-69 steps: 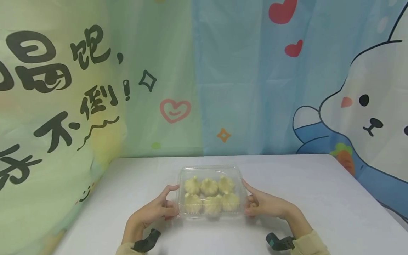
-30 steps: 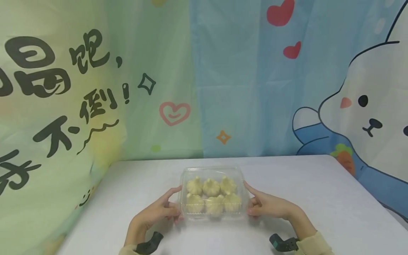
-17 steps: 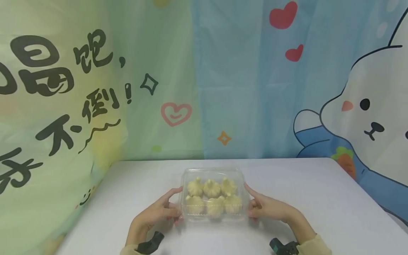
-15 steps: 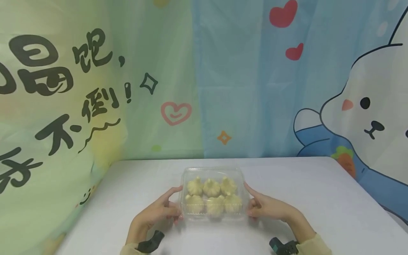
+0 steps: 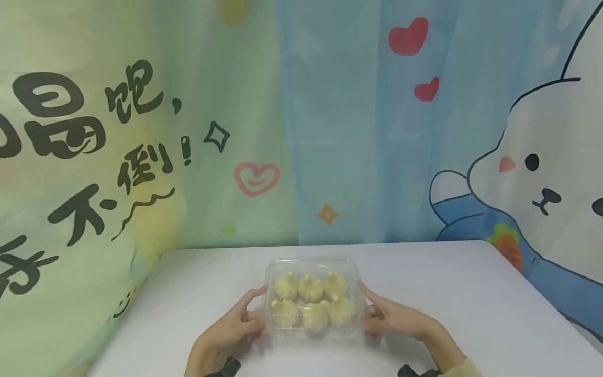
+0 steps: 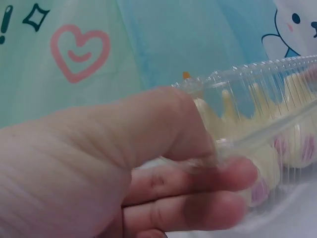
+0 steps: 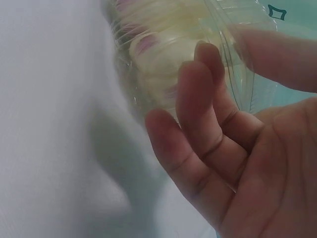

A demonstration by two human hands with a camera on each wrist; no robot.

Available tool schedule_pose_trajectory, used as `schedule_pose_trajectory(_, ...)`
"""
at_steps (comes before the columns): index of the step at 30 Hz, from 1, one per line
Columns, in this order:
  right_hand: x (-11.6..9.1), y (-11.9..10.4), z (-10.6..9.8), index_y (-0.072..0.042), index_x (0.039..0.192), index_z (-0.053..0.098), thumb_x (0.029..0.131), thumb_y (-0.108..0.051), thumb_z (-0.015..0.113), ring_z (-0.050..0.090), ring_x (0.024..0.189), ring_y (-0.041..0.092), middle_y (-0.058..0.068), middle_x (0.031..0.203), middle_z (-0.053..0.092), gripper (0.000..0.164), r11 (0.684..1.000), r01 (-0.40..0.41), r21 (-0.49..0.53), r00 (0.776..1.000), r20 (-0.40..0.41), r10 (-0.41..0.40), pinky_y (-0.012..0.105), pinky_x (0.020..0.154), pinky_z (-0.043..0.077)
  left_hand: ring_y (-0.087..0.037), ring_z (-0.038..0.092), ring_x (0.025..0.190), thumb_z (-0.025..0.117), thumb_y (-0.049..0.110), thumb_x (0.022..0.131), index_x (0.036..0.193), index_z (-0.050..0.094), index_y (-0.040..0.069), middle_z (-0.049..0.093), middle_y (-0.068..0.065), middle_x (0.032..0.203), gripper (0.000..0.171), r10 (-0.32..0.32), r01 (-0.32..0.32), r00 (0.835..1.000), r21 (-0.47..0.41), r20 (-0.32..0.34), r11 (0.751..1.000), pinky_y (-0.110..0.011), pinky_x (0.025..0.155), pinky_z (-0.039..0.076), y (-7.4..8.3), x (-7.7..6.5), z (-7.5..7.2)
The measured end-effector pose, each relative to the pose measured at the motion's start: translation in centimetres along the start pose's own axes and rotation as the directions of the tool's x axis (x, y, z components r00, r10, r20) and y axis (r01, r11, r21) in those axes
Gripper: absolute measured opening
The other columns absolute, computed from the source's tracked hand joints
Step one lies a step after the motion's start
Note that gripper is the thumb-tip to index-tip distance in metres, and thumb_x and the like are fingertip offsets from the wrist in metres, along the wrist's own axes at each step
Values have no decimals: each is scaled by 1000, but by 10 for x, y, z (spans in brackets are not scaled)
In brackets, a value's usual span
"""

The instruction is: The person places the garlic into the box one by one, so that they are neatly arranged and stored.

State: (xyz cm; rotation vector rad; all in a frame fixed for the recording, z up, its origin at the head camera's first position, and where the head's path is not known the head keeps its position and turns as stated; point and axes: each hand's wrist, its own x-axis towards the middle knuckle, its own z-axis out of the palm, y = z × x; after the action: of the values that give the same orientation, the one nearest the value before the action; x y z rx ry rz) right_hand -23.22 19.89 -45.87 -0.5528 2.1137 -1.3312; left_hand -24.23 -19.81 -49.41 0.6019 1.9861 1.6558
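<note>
A clear plastic clamshell box [image 5: 308, 266] with its lid down sits between my two hands, close over the table. Several pale garlic bulbs [image 5: 311, 289] fill it in two rows. My left hand [image 5: 230, 325] grips the box's left side, its index finger at the lid edge. On the opposite side my right hand [image 5: 400, 317] holds the box the same way. In the left wrist view, curled fingers [image 6: 198, 176] lie against the ridged wall. Purple marks show on the garlic bulb [image 7: 166, 54] in the right wrist view, beside the right hand's bent fingers [image 7: 195, 94].
The white table [image 5: 438, 277] reaches back to a printed cloth backdrop [image 5: 336, 120] with hearts, writing and a cartoon rabbit [image 5: 542, 157]. Dark wrist devices [image 5: 228, 368] sit at both cuffs, partly cut off by the frame's lower edge.
The head view has tilted upwards, so backdrop, table, box and hands appear lower. Both hands keep their hold on the box's sides, and the garlic bulbs stay in place.
</note>
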Motion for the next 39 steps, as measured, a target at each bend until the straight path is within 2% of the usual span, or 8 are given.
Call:
schedule_pose_trajectory(6, 0, 6, 10, 1, 149, -9, 92, -24, 60, 60, 73, 15, 4, 80, 62, 94, 999, 41, 19, 999, 16, -42, 25, 71, 50, -17, 64, 80, 63, 18, 89, 153, 12, 21, 69, -5, 84, 81, -61, 61, 998, 46, -11, 997, -29, 81, 50, 2, -17, 2)
schedule_pose_trajectory(12, 0, 9, 21, -2, 150, -10, 93, -27, 59, 59, 73, 13, 2, 80, 61, 93, 999, 44, 24, 998, 44, -45, 25, 71, 50, -17, 64, 81, 63, 18, 90, 153, 11, 14, 69, -6, 88, 82, -88, 88, 996, 39, -10, 995, -30, 72, 55, 2, -33, 7)
schedule_pose_trajectory(18, -5, 12, 23, 0, 150, -11, 94, -24, 58, 57, 69, 10, 0, 77, 59, 91, 997, 71, 10, 997, 30, -71, 25, 67, 50, -15, 65, 82, 62, 13, 90, 152, 16, 7, 67, -8, 89, 77, -39, 40, 999, 132, -16, 990, -28, 72, 56, 8, -34, 10)
schedule_pose_trajectory(22, -7, 12, 23, -1, 150, -10, 93, -22, 59, 57, 68, 11, 2, 79, 60, 91, 998, 65, 0, 998, 7, -65, 26, 65, 51, -11, 63, 78, 62, 12, 89, 149, 23, 4, 68, -7, 88, 72, -20, 32, 999, 251, -48, 968, -20, 70, 50, 17, -32, 12)
schedule_pose_trajectory(25, -7, 9, 20, 0, 150, -8, 93, -21, 60, 59, 70, 14, 6, 84, 62, 91, 998, 58, -30, 998, -17, -58, 27, 65, 52, -9, 61, 78, 64, 16, 88, 148, 27, 5, 69, -3, 88, 71, -32, 56, 996, 326, -79, 944, -19, 69, 47, 25, -28, 13)
schedule_pose_trajectory(29, -7, 3, 14, 0, 150, -7, 93, -20, 60, 60, 71, 19, 10, 87, 64, 90, 996, 46, -71, 998, -37, -49, 29, 64, 53, -10, 63, 83, 65, 21, 88, 148, 30, 6, 69, 1, 88, 71, -49, 90, 993, 398, -111, 913, -23, 73, 49, 36, -24, 14)
schedule_pose_trajectory(33, -5, -3, 8, 0, 151, -5, 93, -23, 59, 59, 70, 18, 8, 85, 62, 89, 993, 34, -112, 998, -53, -40, 29, 63, 52, -12, 64, 85, 65, 23, 87, 146, 33, 8, 69, 2, 88, 69, -51, 109, 989, 448, -141, 888, -30, 76, 51, 46, -21, 14)
schedule_pose_trajectory(39, -3, -6, 6, 1, 151, -1, 94, -26, 58, 58, 71, 16, 5, 84, 60, 87, 987, 31, -156, 995, -94, -46, 26, 64, 51, -14, 63, 86, 65, 22, 86, 145, 36, 11, 68, 3, 89, 67, -52, 133, 983, 493, -176, 860, -34, 74, 51, 50, -18, 10)
